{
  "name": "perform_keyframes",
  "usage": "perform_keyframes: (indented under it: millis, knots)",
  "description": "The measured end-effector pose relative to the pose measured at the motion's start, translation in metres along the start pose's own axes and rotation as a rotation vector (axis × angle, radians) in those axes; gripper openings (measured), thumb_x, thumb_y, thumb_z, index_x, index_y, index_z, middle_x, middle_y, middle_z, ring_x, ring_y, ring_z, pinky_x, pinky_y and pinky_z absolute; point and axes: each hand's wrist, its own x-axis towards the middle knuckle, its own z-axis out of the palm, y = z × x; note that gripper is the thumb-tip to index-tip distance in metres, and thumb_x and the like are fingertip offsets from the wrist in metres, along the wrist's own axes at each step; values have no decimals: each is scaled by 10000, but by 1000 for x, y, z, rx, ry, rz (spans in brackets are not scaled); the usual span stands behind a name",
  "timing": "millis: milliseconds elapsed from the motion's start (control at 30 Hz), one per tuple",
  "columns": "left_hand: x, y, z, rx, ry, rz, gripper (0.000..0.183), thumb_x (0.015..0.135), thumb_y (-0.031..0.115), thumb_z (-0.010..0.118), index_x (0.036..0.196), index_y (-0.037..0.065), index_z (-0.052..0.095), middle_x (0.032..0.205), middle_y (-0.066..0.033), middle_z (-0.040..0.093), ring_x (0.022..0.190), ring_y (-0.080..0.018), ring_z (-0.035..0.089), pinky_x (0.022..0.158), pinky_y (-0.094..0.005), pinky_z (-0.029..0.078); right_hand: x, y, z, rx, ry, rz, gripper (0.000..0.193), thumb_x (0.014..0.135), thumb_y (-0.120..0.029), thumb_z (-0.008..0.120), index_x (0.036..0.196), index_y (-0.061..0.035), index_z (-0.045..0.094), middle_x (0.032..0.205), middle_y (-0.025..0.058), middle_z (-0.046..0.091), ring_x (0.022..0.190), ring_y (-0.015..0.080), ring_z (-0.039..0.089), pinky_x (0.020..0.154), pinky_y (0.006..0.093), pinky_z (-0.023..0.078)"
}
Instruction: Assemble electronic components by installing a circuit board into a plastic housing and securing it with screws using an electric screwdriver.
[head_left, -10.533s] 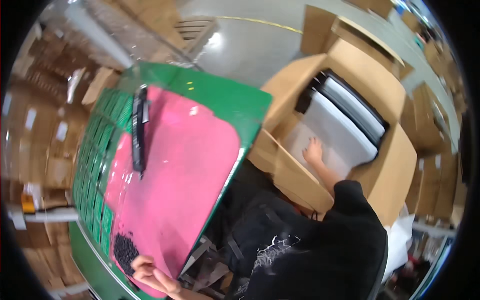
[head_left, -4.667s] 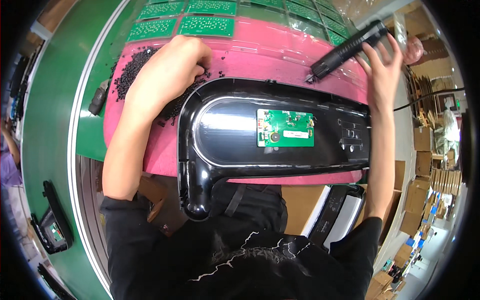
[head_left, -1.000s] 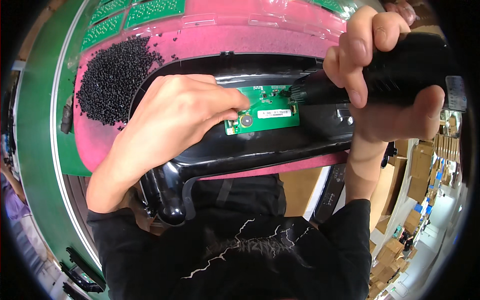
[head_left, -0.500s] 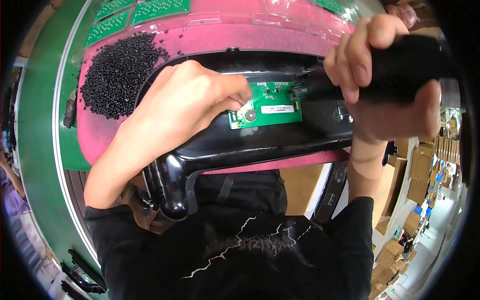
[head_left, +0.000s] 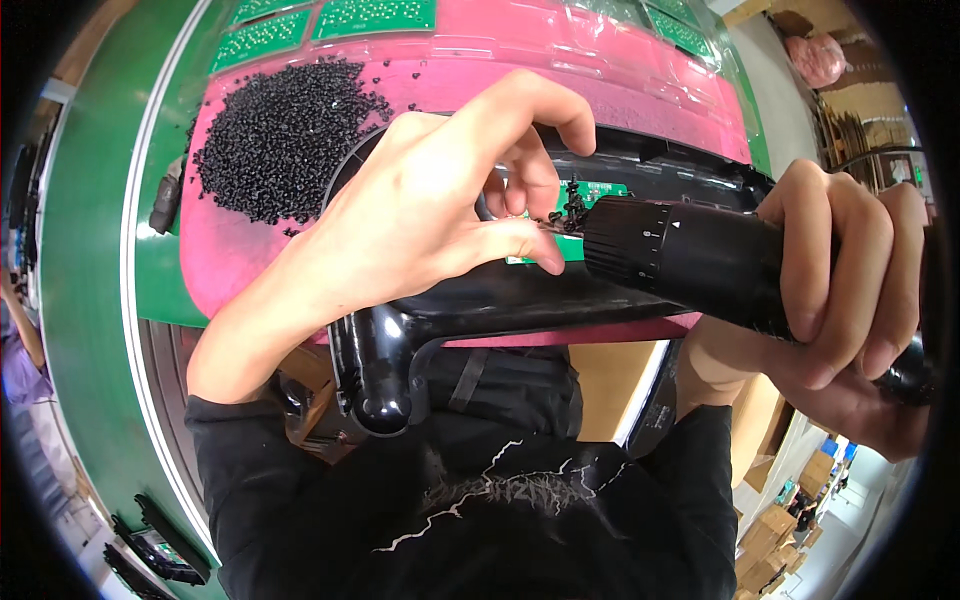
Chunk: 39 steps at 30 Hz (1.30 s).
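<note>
My right hand (head_left: 850, 270) is wrapped round a black electric screwdriver (head_left: 690, 255), held tilted over a black plastic housing (head_left: 480, 310). Several small black screws (head_left: 574, 207) cling in a clump at the screwdriver's tip. Beside that tip is my left hand (head_left: 440, 180), its thumb and forefinger spread apart and the other fingers curled behind. No object shows clearly between its fingers. Under the hand and tool lies a green circuit board (head_left: 605, 188) in the housing, mostly covered from sight.
A large heap of black screws (head_left: 285, 140) is spread on the pink mat (head_left: 215, 270) at left. More green circuit boards (head_left: 375, 17) lie in clear plastic trays at the far side. A short dark object (head_left: 167, 205) sits by the mat's left edge. Cardboard boxes (head_left: 775, 535) stand at right.
The screwdriver has swung down and left into full view, screws now at its tip. My left hand has lifted off the board, its fingers spreading toward the tip. The whole view has shifted slightly.
</note>
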Motion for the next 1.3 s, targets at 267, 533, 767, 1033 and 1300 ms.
perform_keyframes:
  millis: [267, 533, 767, 1033, 1300]
  knots:
    - [3, 0, 5, 22, 79, 127, 510, 718, -13, 832, 1133, 7, 537, 890, -85, 698, 802, -170, 723, 711, -276, 592, 9, 6, 11, -9, -48, -10, 287, 688, -263, 805, 798, -151, 565, 704, -72, 545, 523, 25, 535, 584, 171, 440]
    - [9, 19, -4, -367, -76, -325, 510, 724, -131, 767, 1174, -47, 541, 850, -130, 693, 793, -181, 723, 687, -272, 615, 17, 7, 14, -20, -153, 30, 263, 661, -175, 815, 737, -149, 565, 665, -62, 561, 503, 33, 563, 558, 168, 477]
    - [9, 14, -4, -527, -116, -339, 465, 707, -164, 748, 1131, -80, 577, 854, -146, 684, 737, -159, 702, 663, -273, 627, 20, 4, 6, 74, -212, 44, 233, 632, -130, 821, 729, -120, 610, 622, -24, 583, 460, 60, 575, 507, 186, 523]
    - [7, 12, -1, -469, -91, -333, 353, 689, -116, 801, 1023, -77, 693, 943, -128, 703, 736, -138, 689, 629, -249, 622, 20, 3, 0, 173, -269, 56, 211, 602, -84, 827, 722, -92, 654, 580, 13, 605, 418, 87, 588, 456, 205, 568]
    - [6, 8, -2, -428, -107, -295, 289, 730, -103, 762, 1013, -58, 720, 982, -154, 720, 812, -157, 700, 630, -240, 605, 12, -1, -8, 183, -226, -66, 248, 628, -140, 847, 732, -94, 627, 591, 1, 598, 406, 78, 586, 432, 192, 563]
